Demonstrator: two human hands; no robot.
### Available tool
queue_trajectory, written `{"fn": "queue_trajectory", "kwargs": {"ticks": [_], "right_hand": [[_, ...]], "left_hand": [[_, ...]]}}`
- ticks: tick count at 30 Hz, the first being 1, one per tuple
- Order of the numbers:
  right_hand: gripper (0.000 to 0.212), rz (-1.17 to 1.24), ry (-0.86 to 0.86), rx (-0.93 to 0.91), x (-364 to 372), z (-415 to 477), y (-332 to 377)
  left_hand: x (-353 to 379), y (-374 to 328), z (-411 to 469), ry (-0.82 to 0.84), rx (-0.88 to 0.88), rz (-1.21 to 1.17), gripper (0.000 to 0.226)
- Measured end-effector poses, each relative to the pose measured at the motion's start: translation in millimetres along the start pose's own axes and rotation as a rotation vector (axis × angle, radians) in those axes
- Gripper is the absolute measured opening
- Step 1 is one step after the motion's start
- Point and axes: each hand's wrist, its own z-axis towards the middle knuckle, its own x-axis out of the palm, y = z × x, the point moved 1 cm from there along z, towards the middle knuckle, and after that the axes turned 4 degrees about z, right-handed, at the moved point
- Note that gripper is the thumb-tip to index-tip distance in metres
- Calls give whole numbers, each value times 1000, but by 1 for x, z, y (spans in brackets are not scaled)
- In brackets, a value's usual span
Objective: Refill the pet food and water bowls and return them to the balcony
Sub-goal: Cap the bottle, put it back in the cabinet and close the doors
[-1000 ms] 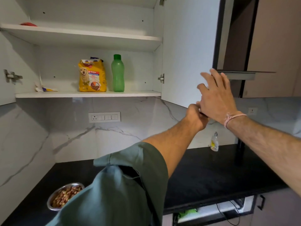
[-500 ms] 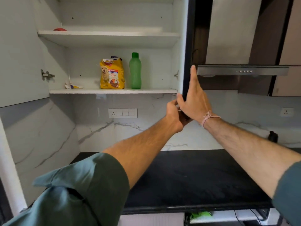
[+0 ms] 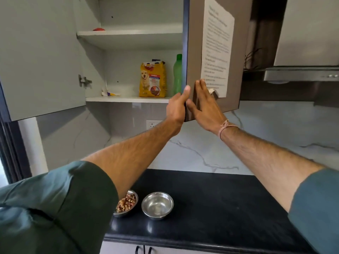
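Observation:
Two steel bowls stand on the black counter (image 3: 220,208): the food bowl (image 3: 128,201) holds kibble and is partly hidden by my left sleeve, and the second bowl (image 3: 157,205) beside it looks empty. In the open cupboard a yellow pet food bag (image 3: 152,78) and a green water bottle (image 3: 177,74) stand on the lower shelf. My left hand (image 3: 177,107) grips the edge of the right cupboard door (image 3: 196,52). My right hand (image 3: 205,105) lies flat against that door's outer face, fingers together.
A printed sheet (image 3: 217,43) is stuck on the right door. The left cupboard door (image 3: 40,57) hangs wide open. A chimney hood (image 3: 302,74) juts out at the right. A wall socket (image 3: 152,124) sits on the marble backsplash. Small wrappers (image 3: 110,93) lie on the shelf.
The right cupboard door has swung leftward, now half covering the green bottle, with both hands moving with it. The view has dropped, bringing both bowls into sight.

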Motion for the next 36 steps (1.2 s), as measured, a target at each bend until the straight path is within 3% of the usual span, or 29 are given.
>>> {"fn": "queue_trajectory", "kwargs": {"ticks": [5,9,18,23,25,29,36], "right_hand": [[78,-101,94,11,42,38,3],[99,-234,140,16,74,61,-1],[101,-440,160,72,129,110,-7],[101,-573,158,71,158,139,-22],[102,-616,149,69,169,148,-29],[103,-644,119,62,185,157,-39],[86,-685,0,51,205,172,-54]], "left_hand": [[-40,21,44,-139,-16,220,54],[-69,41,93,-143,-28,325,53],[-104,79,175,-173,19,468,46],[-117,98,216,-231,131,982,54],[-120,101,227,-240,156,1086,52],[-121,115,247,-248,180,1155,49],[-118,136,272,-288,226,1142,47]]}}
